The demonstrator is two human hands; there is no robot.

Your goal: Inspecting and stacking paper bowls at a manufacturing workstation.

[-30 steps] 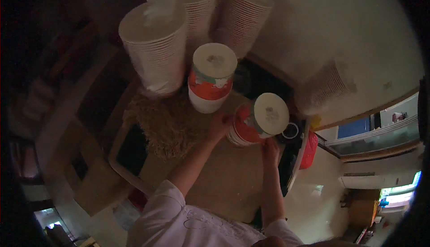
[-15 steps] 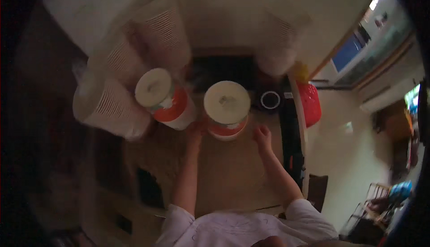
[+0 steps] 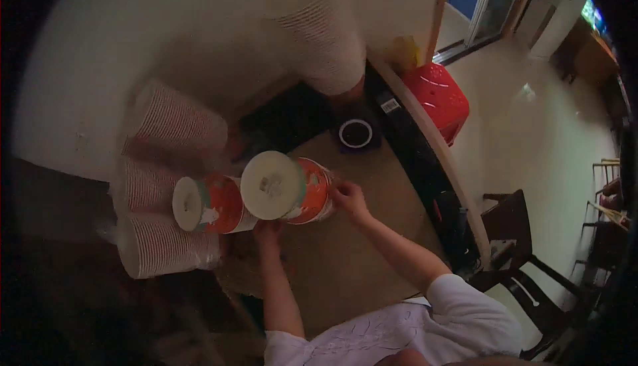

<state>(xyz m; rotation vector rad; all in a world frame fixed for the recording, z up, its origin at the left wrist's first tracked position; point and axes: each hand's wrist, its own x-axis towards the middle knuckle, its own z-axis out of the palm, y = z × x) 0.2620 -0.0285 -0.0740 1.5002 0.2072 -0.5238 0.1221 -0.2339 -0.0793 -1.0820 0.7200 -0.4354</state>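
Note:
A stack of orange-and-white paper cups [image 3: 312,190] stands upside down in front of me, its round whitish base facing up. My right hand [image 3: 350,200] is closed with its fingertips against the right side of this stack, near its lower rim. On the near left side, my left hand [image 3: 268,232] grips low on the same stack, its fingers partly hidden. Just left of it is a second orange-and-white cup stack [image 3: 224,203], also base up and close to my left hand.
Tall stacks of nested white cups [image 3: 169,243] in clear wrap line the left side, and another white stack [image 3: 325,40] stands at the back. A dark round object with a white ring [image 3: 355,133] lies on the brown tabletop [image 3: 372,260]. Beyond the table are a red stool [image 3: 435,97] and a dark chair [image 3: 508,226].
The view has turned, so the stacks now appear further left and tilted. My right hand, apart from the front cup stack before, now touches its side. My left hand stays beside it.

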